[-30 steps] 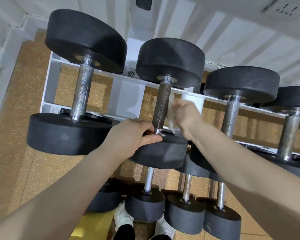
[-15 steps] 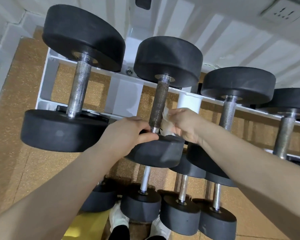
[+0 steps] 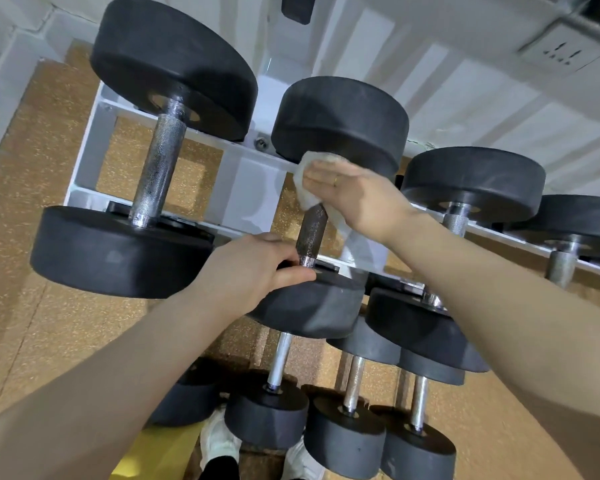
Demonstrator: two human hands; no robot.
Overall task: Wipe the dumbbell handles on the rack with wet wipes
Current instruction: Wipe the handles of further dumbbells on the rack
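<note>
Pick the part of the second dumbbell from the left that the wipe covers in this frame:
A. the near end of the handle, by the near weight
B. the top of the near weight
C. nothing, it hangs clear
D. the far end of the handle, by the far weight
D: the right hand presses the wet wipe round the handle just below the far weight, while the left hand grips the near weight.

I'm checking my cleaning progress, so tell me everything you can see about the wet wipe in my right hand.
The wet wipe is a white, crumpled, damp-looking sheet, slightly greyed at its top edge. The right hand wraps it around the upper end of the handle of the second dumbbell from the left on the top rack, just under the far weight head. Its edges stick out past the fingers and below the palm. The left hand grips the near weight head.
</note>
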